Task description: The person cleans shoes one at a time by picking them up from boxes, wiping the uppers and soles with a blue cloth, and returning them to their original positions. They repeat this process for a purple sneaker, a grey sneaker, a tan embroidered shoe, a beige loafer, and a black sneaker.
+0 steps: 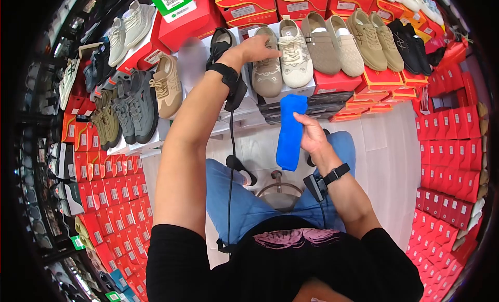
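My left hand [260, 48] reaches over the top of a taupe shoe [267, 79] with pale trim, its fingers bent at the shoe's opening. Whether they grip the shoe is hard to make out. Beside it stands a cream lace-up shoe [296, 60], close to my fingertips. My right hand [313, 135] holds a folded blue cloth [291, 141] above my lap, thumb on its near face. The cloth hangs upright in front of the shoe display and touches no shoe.
Taupe buckled shoes [323, 50], khaki lace-ups [366, 42] and black shoes [408, 47] line the boxes to the right. Tan [167, 89] and grey shoes [136, 107] stand at left. Red shoeboxes [447, 125] are stacked on both sides. A cable hangs from my left wrist.
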{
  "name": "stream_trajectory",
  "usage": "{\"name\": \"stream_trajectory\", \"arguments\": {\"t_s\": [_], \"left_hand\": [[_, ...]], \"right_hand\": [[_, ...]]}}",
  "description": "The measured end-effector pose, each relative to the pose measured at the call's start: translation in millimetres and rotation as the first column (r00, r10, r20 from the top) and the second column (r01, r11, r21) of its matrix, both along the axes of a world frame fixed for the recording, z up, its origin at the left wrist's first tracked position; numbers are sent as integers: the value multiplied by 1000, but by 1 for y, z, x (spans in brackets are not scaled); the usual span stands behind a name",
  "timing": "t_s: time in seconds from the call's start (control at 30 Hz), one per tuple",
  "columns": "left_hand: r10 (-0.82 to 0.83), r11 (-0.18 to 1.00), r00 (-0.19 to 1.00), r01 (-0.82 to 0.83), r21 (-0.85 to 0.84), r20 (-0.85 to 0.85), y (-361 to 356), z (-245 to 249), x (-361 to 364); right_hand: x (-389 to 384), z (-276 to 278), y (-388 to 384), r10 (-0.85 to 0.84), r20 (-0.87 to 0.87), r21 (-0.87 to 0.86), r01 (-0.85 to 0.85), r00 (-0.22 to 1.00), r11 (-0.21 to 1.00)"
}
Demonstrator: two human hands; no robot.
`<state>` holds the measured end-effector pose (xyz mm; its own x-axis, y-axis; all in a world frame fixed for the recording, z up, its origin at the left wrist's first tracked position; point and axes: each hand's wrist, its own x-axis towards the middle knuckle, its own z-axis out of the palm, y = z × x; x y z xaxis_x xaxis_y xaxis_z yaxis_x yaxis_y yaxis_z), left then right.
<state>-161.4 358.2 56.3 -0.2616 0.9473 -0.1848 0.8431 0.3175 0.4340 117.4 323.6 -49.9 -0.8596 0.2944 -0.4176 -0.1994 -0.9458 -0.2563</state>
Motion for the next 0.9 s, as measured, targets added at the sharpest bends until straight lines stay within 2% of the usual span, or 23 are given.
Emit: {"name": "stream_trajectory", "arguments": {"t_s": [0.07,0.2,0.3,0.6,0.63,0.7,0.73,0.83,0.9], "left_hand": [[-21,1000,1000,22,-17,10,2,-4,-3],[-28,995,1000,29,-98,9,8,-1,-5],[-58,986,987,33,-161,-153,13,4,-2],[-52,975,984,13,-221,-173,6,15,4],[-49,976,984,10,-219,-173,2,16,6],[-78,995,981,66,-73,-175,-13,18,13],[-77,995,982,65,-72,-175,-24,28,24],[0,985,993,-20,171,115,-58,47,59],[-18,993,985,-2,120,170,-81,71,79]], "right_hand": [[1,-15,1,37,3,-69,-37,999,997],[-7,-12,-4,11,10,-167,-10,1000,986],[-18,-11,-10,-40,-104,-236,15,994,972],[-31,4,3,-90,-71,-149,78,993,986],[-24,5,3,-88,-63,-91,82,994,992],[-8,14,0,-100,-71,7,100,992,995],[2,19,-1,-98,-71,7,99,993,995],[36,43,-9,-108,-54,143,114,993,983],[60,46,-13,-125,-40,156,130,991,979]]}}
